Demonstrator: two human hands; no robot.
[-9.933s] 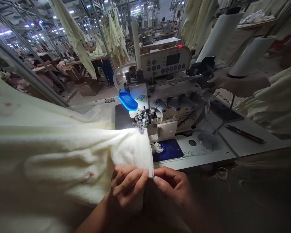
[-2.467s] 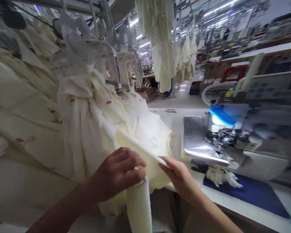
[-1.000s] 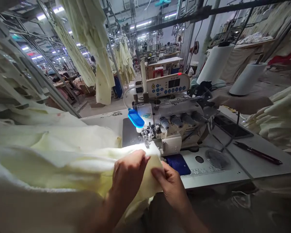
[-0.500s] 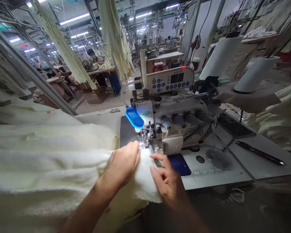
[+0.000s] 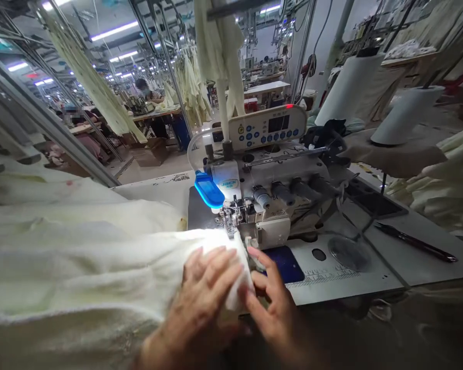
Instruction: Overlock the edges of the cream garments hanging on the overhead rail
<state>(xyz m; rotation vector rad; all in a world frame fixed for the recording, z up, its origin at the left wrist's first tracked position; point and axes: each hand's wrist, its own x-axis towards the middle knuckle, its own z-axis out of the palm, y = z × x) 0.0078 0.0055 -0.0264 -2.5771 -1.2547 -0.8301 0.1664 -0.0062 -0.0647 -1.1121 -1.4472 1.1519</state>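
Both hands, left hand [image 5: 206, 288] flat and right hand [image 5: 272, 303] spread-fingered, press the pale yellow fleecy fabric [image 5: 100, 257] on the white counter [image 5: 370, 267] by the white overlock sewing machine [image 5: 262, 195], busy factory hall with hanging garments behind.

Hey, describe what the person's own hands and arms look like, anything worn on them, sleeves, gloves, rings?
Both are bare: the left hand and the right hand show no gloves, and no rings or watch can be seen. No sleeve shows on the visible left forearm; the right wrist fades into shadow, so a cuff there cannot be ruled out. Fingernails look short and unpainted.
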